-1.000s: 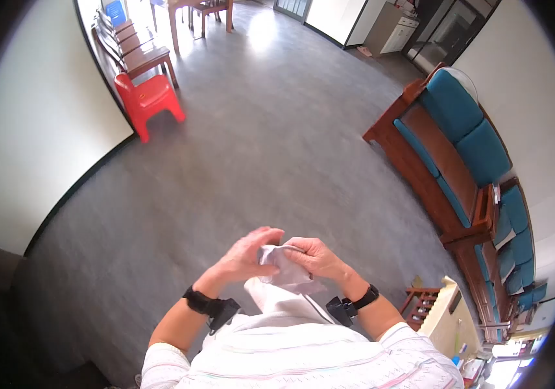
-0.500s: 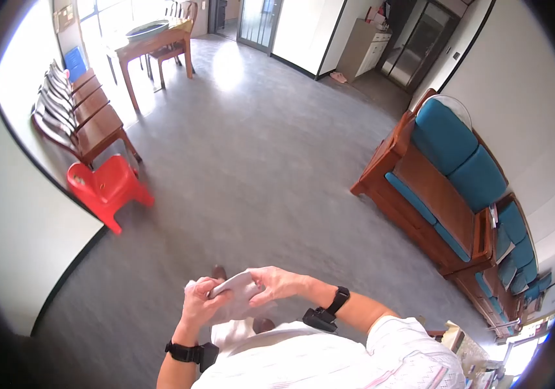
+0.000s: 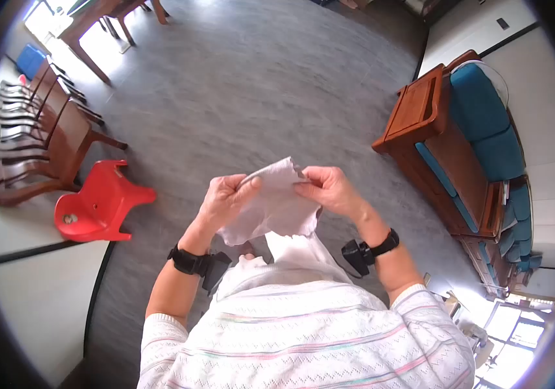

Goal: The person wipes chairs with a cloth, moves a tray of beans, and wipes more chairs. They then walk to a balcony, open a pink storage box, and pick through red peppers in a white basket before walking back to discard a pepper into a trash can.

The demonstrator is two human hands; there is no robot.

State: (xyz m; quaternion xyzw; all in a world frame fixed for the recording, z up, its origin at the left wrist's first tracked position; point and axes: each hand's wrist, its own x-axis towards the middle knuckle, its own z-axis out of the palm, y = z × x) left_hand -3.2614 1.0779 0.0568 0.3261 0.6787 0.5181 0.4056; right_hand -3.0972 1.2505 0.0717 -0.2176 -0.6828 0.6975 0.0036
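Note:
A pale greyish-white cloth [image 3: 276,201] hangs between my two hands in front of my body. My left hand [image 3: 229,198] pinches its upper left edge, thumb on top and fingers curled. The upper right edge is gripped by my right hand [image 3: 330,191], between thumb and fingers. The cloth's top edge is folded or gathered, and its lower part drapes loosely above my light trousers. Black bands with small dark devices sit on both wrists.
A red plastic child's chair [image 3: 105,202] stands on the grey floor [image 3: 258,84] at left, beside a row of wooden chairs [image 3: 57,129]. A wooden sofa with teal cushions [image 3: 485,129] lines the right wall. A wooden table [image 3: 86,26] is at the upper left.
My hands have risen and moved apart, and the folded cloth now hangs more spread out between them. The view has tilted further down.

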